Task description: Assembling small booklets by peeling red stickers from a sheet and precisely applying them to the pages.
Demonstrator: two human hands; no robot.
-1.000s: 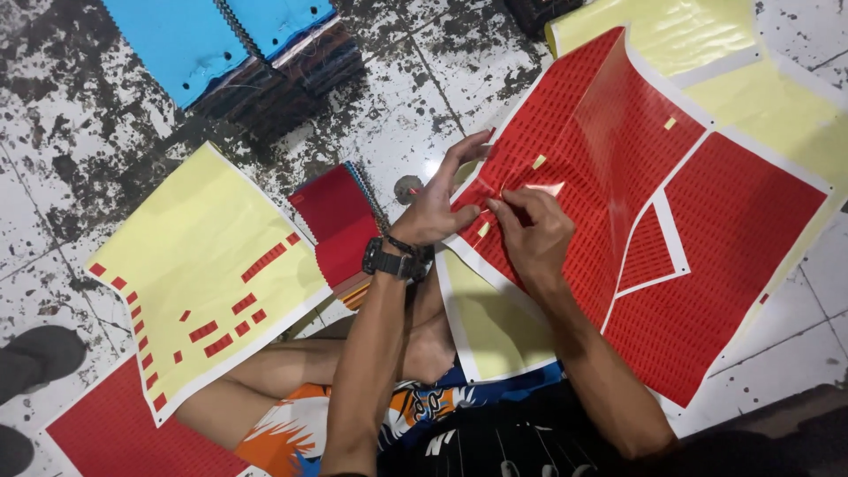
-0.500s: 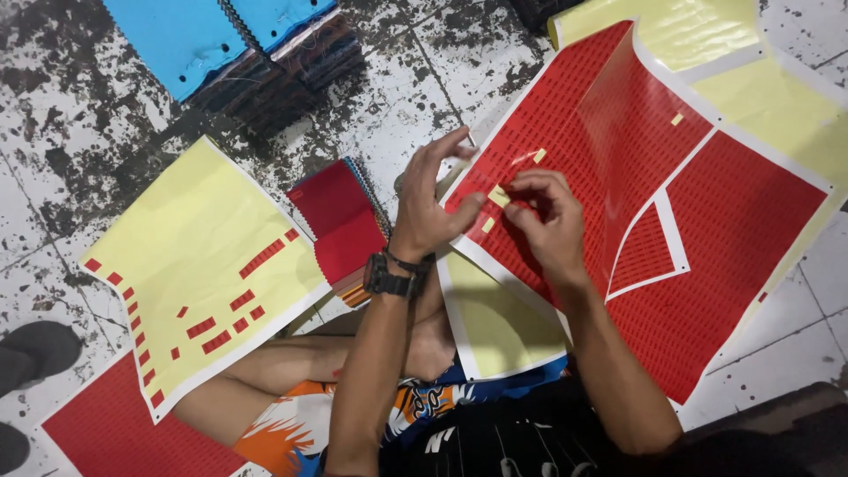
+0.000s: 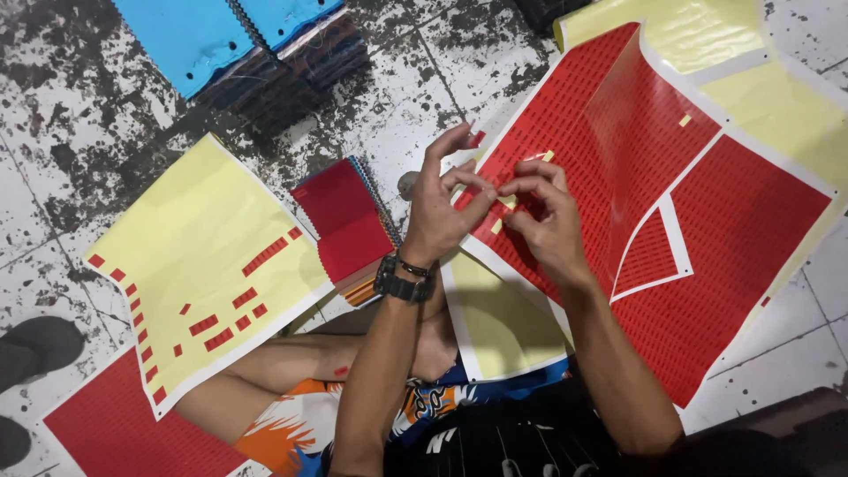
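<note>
A large red sticker sheet (image 3: 724,230) on yellow backing lies on the floor in front of me, with one section curling up. My left hand (image 3: 442,212), with a black watch on its wrist, and my right hand (image 3: 548,225) are raised just above the sheet's left edge. Their thumbs and fingertips meet in a pinch on a small red sticker (image 3: 493,193) that I can barely make out. The other fingers of my left hand are spread upward. Several small yellow gaps (image 3: 685,120) show where stickers are gone.
A yellow backing sheet (image 3: 199,265) with a few red stickers lies at left, over another red sheet (image 3: 115,433). A red spiral notebook (image 3: 349,225) rests by my knee, and blue-covered notebooks (image 3: 212,40) are stacked at the top. A dark shoe (image 3: 35,349) is at the left edge.
Both hands have lifted off the red sheet and come together, fingertips pinched. The left hand no longer presses on the sheet.
</note>
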